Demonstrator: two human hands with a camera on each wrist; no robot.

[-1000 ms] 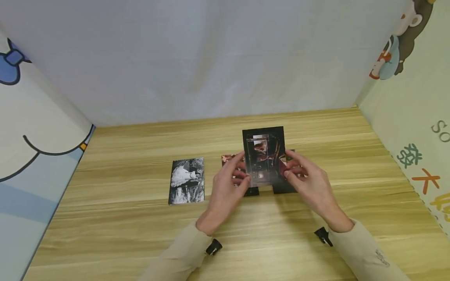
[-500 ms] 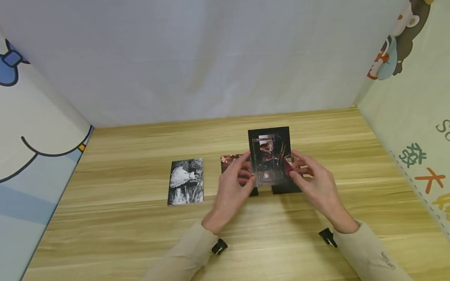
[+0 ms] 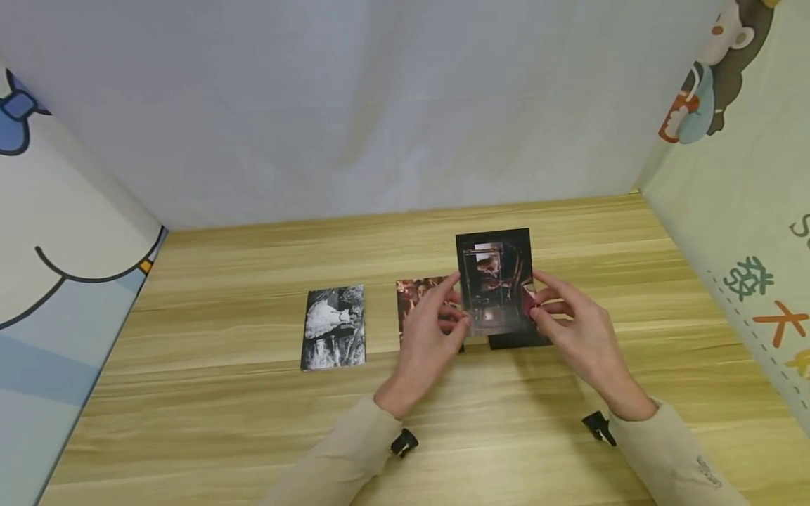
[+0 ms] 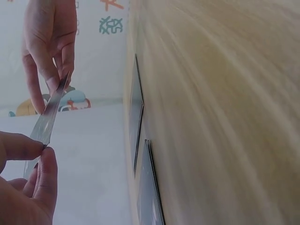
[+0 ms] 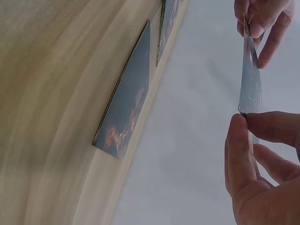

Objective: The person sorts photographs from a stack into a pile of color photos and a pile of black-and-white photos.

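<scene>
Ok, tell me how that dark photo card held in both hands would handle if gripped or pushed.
The dark photo card, pinched at its side edges by the left hand and right hand, stands unsagging, so probably fairly stiff. Edge-on it looks very thin, likely light and bendable. Its glossy sheen suggests it may slip.

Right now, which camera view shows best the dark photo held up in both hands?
The head view: the dark photo faces the camera, pinched between left hand and right hand. Both wrist views show it only edge-on, a thin strip between fingertips.
</scene>
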